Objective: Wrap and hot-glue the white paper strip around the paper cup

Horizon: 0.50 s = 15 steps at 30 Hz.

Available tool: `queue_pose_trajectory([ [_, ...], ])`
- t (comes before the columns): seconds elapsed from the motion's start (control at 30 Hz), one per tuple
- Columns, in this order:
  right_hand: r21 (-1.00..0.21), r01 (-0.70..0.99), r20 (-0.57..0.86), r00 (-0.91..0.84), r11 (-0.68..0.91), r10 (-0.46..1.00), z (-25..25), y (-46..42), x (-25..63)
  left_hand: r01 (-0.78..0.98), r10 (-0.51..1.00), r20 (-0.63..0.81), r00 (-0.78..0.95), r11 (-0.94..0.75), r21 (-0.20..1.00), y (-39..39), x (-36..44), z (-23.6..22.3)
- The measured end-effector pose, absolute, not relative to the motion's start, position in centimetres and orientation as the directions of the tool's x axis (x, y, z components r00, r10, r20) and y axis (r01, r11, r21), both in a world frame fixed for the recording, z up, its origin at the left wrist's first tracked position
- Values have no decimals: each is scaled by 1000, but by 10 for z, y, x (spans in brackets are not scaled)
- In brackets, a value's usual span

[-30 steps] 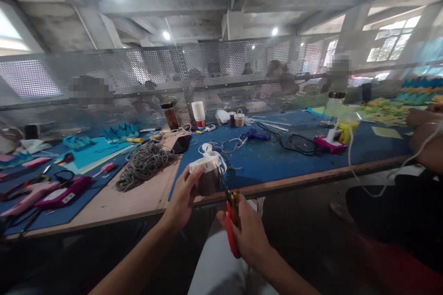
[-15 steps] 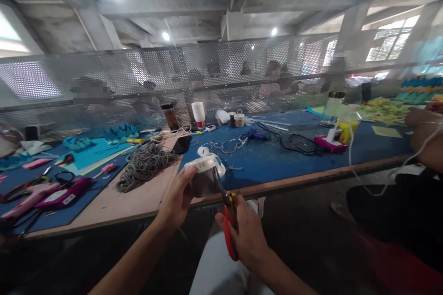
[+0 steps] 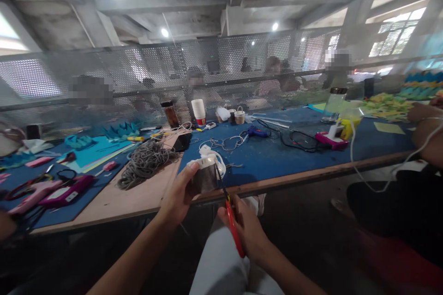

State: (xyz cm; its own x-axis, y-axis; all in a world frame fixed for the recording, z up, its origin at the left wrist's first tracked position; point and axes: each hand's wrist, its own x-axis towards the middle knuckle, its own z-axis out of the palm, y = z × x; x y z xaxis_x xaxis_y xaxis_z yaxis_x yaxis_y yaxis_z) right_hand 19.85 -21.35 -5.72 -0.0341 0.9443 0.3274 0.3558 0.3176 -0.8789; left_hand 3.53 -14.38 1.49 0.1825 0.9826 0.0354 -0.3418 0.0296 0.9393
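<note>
My left hand [image 3: 180, 193] is closed round the side of a small cup [image 3: 204, 180] just above the table's front edge. Its body is dark grey-brown, and its upper edge is white. A white strip [image 3: 220, 166] curls off the rim on the far right side. My right hand [image 3: 247, 228] grips red-handled scissors [image 3: 234, 228], blades pointing up at the cup's right side by the white rim. The blades look nearly closed; whether the strip lies between them I cannot tell.
Grey cord [image 3: 147, 161] lies heaped on the table at left. Behind stand stacked paper cups [image 3: 198, 111] and a dark jar [image 3: 169, 114]. A blue glue gun [image 3: 258, 132] trails a black cable. Pink power strips [image 3: 67, 191] lie left. Another person's arm [image 3: 427, 133] is at far right.
The scissors have turned more upright, their handles shifting right and coming closer together. The cup has tilted slightly, showing more of its dark side. The white curl has changed shape.
</note>
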Motion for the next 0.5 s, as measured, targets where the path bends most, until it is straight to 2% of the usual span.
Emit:
queue_pose_trajectory([
  [0.1,-853,436,299,-39,285,953,-61,-213,199,-269,980,97,172,-49,962,-146,34,14],
  [0.33,-681,655,456,30,327,890,-77,-211,191,-223,983,118,141,-85,971,-146,32,13],
  [0.4,-679,664,452,45,312,891,-77,-212,190,-230,983,116,143,-81,970,-147,32,13],
  [0.5,-738,606,402,43,296,915,-74,-212,190,-201,981,137,135,-108,974,-148,33,14],
])
